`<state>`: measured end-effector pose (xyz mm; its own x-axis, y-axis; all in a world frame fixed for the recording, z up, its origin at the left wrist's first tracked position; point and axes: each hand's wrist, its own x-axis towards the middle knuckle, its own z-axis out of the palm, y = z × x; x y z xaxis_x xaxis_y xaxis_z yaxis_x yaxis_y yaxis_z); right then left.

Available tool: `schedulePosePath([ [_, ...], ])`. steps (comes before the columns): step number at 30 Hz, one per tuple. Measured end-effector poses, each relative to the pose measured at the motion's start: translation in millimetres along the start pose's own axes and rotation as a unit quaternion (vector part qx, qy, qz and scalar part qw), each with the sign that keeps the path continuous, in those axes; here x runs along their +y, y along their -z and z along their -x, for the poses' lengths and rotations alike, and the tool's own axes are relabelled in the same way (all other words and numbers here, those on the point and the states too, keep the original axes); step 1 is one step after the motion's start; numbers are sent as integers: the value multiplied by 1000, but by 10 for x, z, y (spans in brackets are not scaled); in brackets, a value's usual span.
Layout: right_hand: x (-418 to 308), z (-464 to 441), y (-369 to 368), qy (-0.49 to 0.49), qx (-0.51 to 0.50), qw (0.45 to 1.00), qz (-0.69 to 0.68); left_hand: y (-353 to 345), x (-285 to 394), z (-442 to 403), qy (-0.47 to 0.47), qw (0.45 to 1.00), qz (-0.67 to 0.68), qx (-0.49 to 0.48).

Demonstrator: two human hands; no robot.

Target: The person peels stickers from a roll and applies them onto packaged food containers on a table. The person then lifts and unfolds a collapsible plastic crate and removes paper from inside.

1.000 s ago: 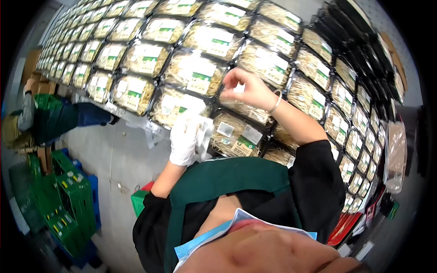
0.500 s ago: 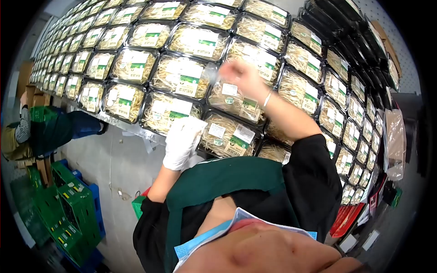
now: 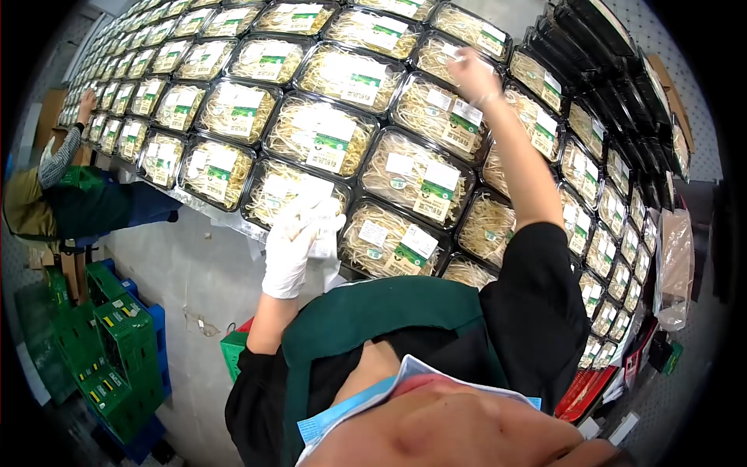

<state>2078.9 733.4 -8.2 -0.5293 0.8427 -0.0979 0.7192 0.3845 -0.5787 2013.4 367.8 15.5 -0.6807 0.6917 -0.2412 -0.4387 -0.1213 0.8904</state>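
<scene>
White-gloved, my left hand (image 3: 289, 253) is closed on a white sheet of labels (image 3: 325, 240) in front of the nearest row. Beside it lies a black tray of bean sprouts (image 3: 292, 192) under clear film. Bare and slightly blurred, my right hand (image 3: 473, 76) reaches far over the trays, its fingers bent together above a sprout tray (image 3: 438, 60); anything between them is too small to make out. A tray with a white sticker and a green-and-white label (image 3: 412, 177) lies between my arms, next to another labelled tray (image 3: 393, 240).
Rows of sprout trays fill the table. Stacked black trays (image 3: 591, 70) stand at the back right. At the left, a co-worker (image 3: 78, 198) reaches over the trays. Green crates (image 3: 124, 335) stand on the floor at lower left, and a plastic-wrapped bundle (image 3: 674, 268) is at the right.
My right hand has moved up and right, from the near trays to ones farther back. My left hand has shifted slightly left with the sheet. The co-worker's arm now extends over the trays.
</scene>
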Motion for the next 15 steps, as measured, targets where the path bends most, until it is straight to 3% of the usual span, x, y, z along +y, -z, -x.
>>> schedulePosePath([
  [1, -195, 353, -116, 15, -141, 979, -144, -49, -19, -21, 0, 1000, 2, -1],
  [2, -284, 746, -288, 169, -230, 945, -161, -90, -29, -43, 21, 1000, 14, -13],
  [3, -290, 1043, -466, 279, -313, 872, -252, -136, -37, -60, 41, 999, 24, -26],
  [4, -529, 1426, -339, 335, -339, 854, -210, -217, -9, -56, 35, 999, 15, -28],
  [5, -634, 1648, -361, 354, -358, 821, -271, -211, -49, -58, 35, 999, 13, -31],
  [6, -649, 1773, -439, 281, -366, 842, -280, -172, -132, -72, -27, 999, -32, -8],
  [7, -712, 1822, -400, 210, -363, 853, -309, -127, -206, -94, -91, 993, -78, 15],
  [9, -666, 1706, -414, 307, -229, 849, -365, -52, -232, -101, -109, 994, -18, 5],
  [11, -654, 1302, -293, 237, -193, 906, -293, -18, -211, -152, -78, 984, -148, -67],
  [12, -592, 942, -292, 181, -198, 921, -284, -46, -198, -161, -39, 987, -138, -66],
  [13, -493, 527, -251, 228, -149, 928, -255, -89, -162, -161, 1, 990, -126, -64],
  [14, -483, 147, -96, 144, -169, 958, -178, -86, -80, -173, 51, 992, -100, -52],
  [15, -331, -215, -69, 179, -91, 970, -140, -61, -28, -184, 103, 991, -74, -39],
])
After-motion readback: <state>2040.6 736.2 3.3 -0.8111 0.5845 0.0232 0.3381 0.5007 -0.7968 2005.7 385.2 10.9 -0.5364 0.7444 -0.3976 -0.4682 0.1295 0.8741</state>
